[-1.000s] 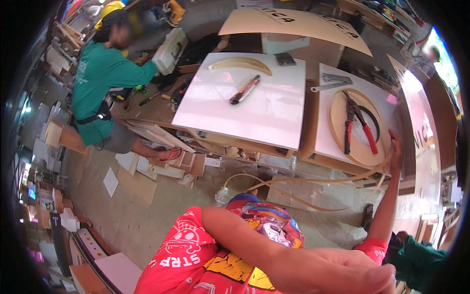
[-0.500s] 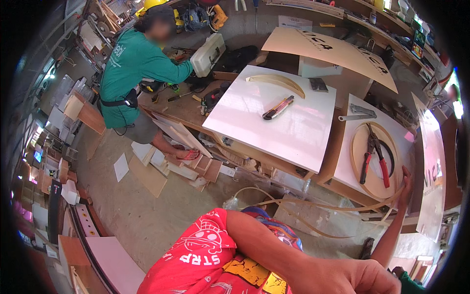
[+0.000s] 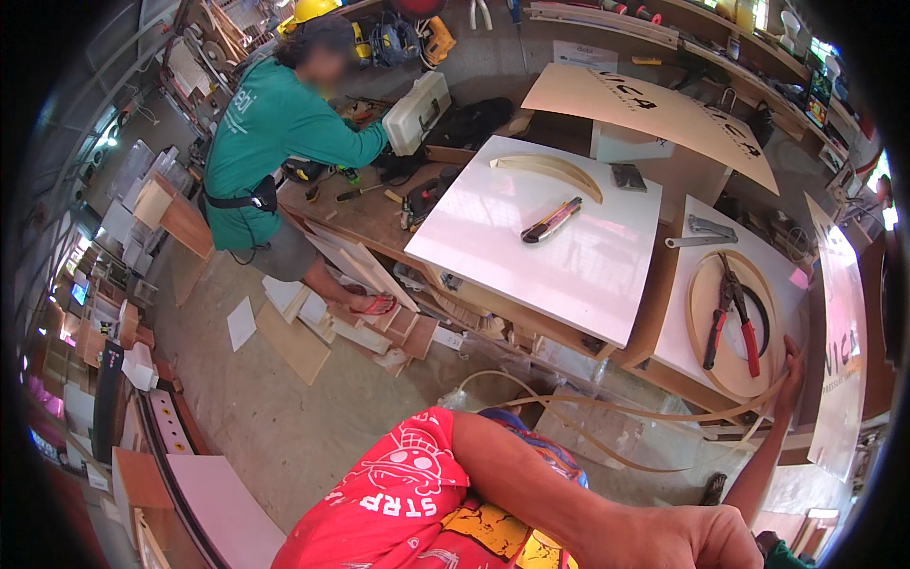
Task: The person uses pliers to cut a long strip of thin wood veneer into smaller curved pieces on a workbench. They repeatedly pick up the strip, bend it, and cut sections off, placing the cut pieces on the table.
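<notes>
My left hand (image 3: pixel 678 539) is closed at the bottom edge of the head view, its arm reaching across from the red sleeve. Whatever it may hold is hidden. My right hand (image 3: pixel 790 376) is at the right edge of a white-topped board, its fingers closed about a thin tan edging strip (image 3: pixel 654 414). That strip comes off a round coil (image 3: pixel 697 327) and loops down to the left. Red-handled pliers (image 3: pixel 728 318) lie across the coil, with a dark band curving behind them.
A cutter knife (image 3: pixel 552 220), a curved tan strip (image 3: pixel 550 169) and a dark square pad (image 3: pixel 627 176) lie on a white panel (image 3: pixel 474 223). A grey metal tool (image 3: pixel 703 233) lies above the coil. A co-worker in green (image 3: pixel 275 128) handles a pale case (image 3: pixel 417 112). Wood offcuts (image 3: pixel 365 327) litter the floor.
The view has shifted slightly, so the bench and co-worker appear a little lower and farther right. Both my hands keep much the same pose; the pliers stay on the coil.
</notes>
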### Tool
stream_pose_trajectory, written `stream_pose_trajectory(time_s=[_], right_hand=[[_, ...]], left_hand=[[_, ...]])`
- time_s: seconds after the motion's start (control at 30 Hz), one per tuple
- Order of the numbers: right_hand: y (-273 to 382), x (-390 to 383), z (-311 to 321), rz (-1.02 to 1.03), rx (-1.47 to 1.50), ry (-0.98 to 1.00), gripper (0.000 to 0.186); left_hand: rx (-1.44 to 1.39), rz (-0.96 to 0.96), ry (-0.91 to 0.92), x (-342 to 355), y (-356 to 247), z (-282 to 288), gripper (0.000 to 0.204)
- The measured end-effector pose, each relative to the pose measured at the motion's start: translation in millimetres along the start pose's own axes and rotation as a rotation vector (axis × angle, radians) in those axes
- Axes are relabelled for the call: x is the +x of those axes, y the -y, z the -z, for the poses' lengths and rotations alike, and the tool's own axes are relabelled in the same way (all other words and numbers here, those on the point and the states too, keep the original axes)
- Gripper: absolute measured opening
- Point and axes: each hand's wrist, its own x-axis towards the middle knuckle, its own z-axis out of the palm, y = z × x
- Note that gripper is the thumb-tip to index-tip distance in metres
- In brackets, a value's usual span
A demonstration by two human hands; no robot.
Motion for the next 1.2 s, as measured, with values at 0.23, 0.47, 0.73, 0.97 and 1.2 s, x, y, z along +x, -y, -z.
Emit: stream_pose_trajectory(time_s=[0.23,0.47,0.73,0.97,1.2], right_hand=[[7.0,-1.6,-4.9,-0.011,0.031,-0.002,0.058],[2.0,-2.2,-4.8,-0.045,0.058,0.011,0.059],[4.0,-5.7,-7.1,0.032,0.020,0.000,0.058],[-9.7,-4.9,-1.3,-0.014,0.169,-0.001,0.054],[0.9,-3.1,-2.5,0.017,-0.071,-0.003,0.055]], left_hand=[[-0.064,-0.024,0.047,5.4,-2.1,-0.2,0.020],[-0.062,-0.017,0.033,6.4,4.9,2.7,0.022],[-0.018,0.054,0.011,0.8,-8.4,-1.6,0.021],[-0.013,0.069,0.021,3.1,-4.8,-4.8,0.019],[-0.100,0.064,0.069,3.1,-8.9,-7.5,0.016]])
